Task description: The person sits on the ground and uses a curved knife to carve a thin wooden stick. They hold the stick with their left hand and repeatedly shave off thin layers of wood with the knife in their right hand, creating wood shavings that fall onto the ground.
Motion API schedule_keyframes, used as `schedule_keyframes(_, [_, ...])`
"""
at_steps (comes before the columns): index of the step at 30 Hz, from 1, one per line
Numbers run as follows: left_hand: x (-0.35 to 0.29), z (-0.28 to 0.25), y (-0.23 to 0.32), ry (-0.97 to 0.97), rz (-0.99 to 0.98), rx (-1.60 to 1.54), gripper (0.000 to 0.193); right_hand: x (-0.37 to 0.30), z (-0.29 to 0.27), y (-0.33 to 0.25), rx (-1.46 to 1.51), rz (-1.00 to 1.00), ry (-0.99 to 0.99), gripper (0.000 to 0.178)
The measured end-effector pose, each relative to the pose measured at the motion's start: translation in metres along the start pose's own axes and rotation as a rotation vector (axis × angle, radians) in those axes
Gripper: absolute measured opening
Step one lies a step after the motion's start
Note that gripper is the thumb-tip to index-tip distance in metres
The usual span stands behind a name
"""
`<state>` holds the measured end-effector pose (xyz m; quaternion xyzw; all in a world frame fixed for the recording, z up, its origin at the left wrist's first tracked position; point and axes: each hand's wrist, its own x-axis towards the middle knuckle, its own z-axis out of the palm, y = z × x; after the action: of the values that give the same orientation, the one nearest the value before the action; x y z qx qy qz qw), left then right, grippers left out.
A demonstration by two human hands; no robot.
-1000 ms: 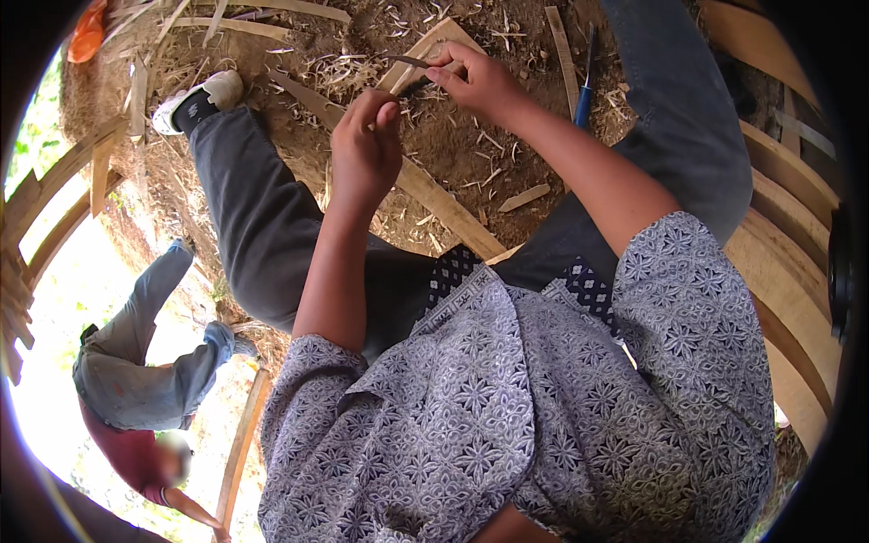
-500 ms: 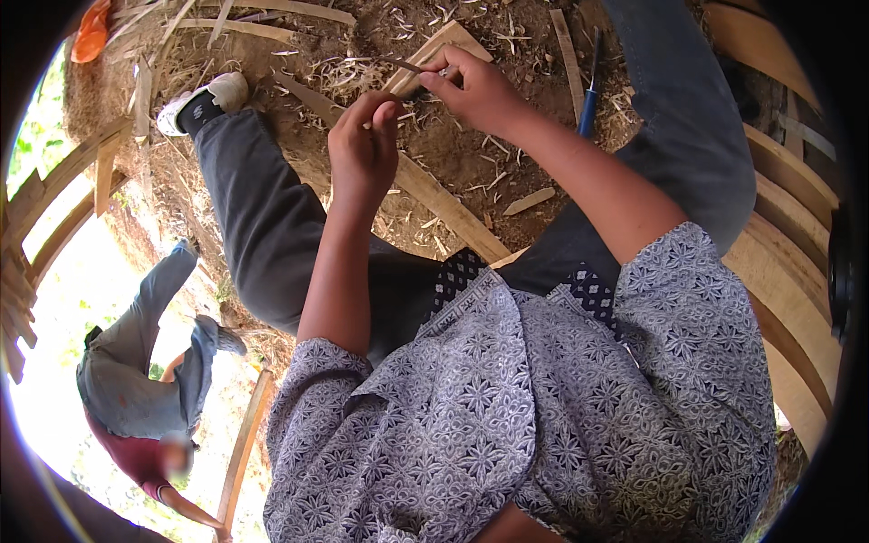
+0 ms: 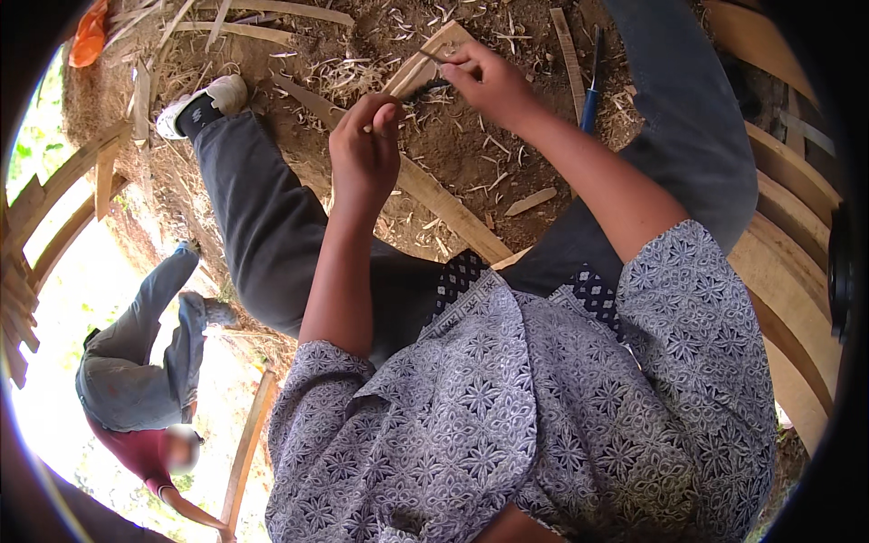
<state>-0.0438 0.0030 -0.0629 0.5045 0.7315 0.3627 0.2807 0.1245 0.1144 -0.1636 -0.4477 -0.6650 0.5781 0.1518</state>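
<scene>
My right hand (image 3: 493, 89) is closed in a pinch on a thin dark strip (image 3: 432, 56), whose free end points up and left past the fingertips. It is too small to tell whether this is wood or metal. Lower and to the left, my left hand (image 3: 364, 140) has its fingers curled together, with the thumb tip up; whatever lies inside is hidden. Behind the two hands a pale wooden block (image 3: 453, 38) rests on the dirt. A dark, curved thing (image 3: 424, 90) shows between the hands; its kind is unclear.
A blue-handled tool (image 3: 589, 110) with a thin shaft lies by my right leg. A long plank (image 3: 453, 210) runs between my legs. Shavings cover the soil around a small wood piece (image 3: 531, 201). Curved boards (image 3: 786, 262) stand at right. Another person (image 3: 136, 380) bends over at left.
My right hand has shifted slightly right, away from the left, and the strip now tilts differently. The dark curved thing has come into view. The other person's leg has moved.
</scene>
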Motion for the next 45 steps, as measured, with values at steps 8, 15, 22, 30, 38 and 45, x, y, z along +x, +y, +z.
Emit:
schedule_keyframes(8, [-0.002,0.001,-0.001,-0.021,0.026,0.069,0.041,-0.003,-0.001,-0.020,0.025,0.027,-0.129,0.029])
schedule_keyframes(15, [-0.001,0.001,0.000,-0.001,0.000,0.041,0.040,-0.003,0.005,0.010,-0.105,-0.056,0.004,0.030])
schedule_keyframes(22, [-0.004,-0.002,-0.010,0.005,-0.085,-0.050,0.044,0.011,0.003,0.039,-0.167,0.053,0.027,0.028])
schedule_keyframes(30, [0.000,0.003,-0.005,0.019,-0.040,-0.033,0.047,0.001,-0.011,0.015,-0.069,0.041,0.014,0.034])
schedule_keyframes(38, [-0.003,0.005,-0.006,0.076,-0.062,-0.051,0.034,-0.007,0.005,-0.016,0.033,0.065,-0.084,0.026])
schedule_keyframes(45, [0.000,0.001,-0.007,0.043,-0.102,-0.055,0.032,0.000,0.002,0.004,-0.126,0.055,-0.043,0.027])
